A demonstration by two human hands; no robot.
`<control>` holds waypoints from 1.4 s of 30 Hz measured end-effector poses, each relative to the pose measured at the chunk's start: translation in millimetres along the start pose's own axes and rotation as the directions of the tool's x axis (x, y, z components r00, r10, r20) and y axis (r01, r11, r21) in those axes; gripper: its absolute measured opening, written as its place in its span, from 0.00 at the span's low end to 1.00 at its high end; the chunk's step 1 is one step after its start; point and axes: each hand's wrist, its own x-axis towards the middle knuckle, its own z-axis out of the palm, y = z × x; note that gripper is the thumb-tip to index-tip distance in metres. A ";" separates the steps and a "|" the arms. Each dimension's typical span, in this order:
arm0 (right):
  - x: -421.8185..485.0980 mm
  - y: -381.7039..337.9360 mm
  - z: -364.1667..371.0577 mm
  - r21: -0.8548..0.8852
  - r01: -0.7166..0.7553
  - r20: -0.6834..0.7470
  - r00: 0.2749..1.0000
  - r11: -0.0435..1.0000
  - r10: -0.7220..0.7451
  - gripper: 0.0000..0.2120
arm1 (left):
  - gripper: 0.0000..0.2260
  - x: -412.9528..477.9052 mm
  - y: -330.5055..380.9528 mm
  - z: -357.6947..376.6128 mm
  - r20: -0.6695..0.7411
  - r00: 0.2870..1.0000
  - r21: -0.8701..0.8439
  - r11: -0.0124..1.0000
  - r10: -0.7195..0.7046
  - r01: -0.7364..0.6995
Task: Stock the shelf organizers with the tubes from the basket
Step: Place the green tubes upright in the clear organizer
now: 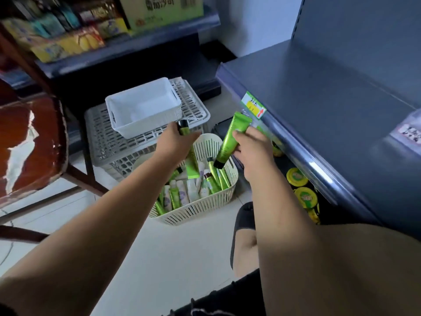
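- Your left hand (175, 142) grips a green tube (184, 130) cap-up, just short of the white organizer (145, 127) beyond your knuckles, likely ready to drop it in.
- Your right hand (252, 149) pinches a second green tube (232, 137) cap-down, lifted clear.
- The basket (205, 210) sits below both hands, keeping the remaining tubes within easy reach.
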 end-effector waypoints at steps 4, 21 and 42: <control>-25.9 -11.4 -12.2 -0.044 0.093 -0.044 0.995 0.995 -0.095 0.06 | 0.13 -9.4 26.0 -3.8 0.111 0.994 -0.127 0.992 0.025 -0.011; -147.6 -112.9 -118.3 -0.128 0.519 -0.319 0.785 0.845 -0.530 0.04 | 0.07 -111.5 140.2 11.9 0.383 0.912 -0.788 0.567 0.149 0.238; -360.8 -105.0 -361.9 -0.408 0.517 -0.766 0.253 0.752 -0.590 0.16 | 0.16 -412.3 203.5 173.0 0.803 0.220 -0.572 0.820 0.554 0.022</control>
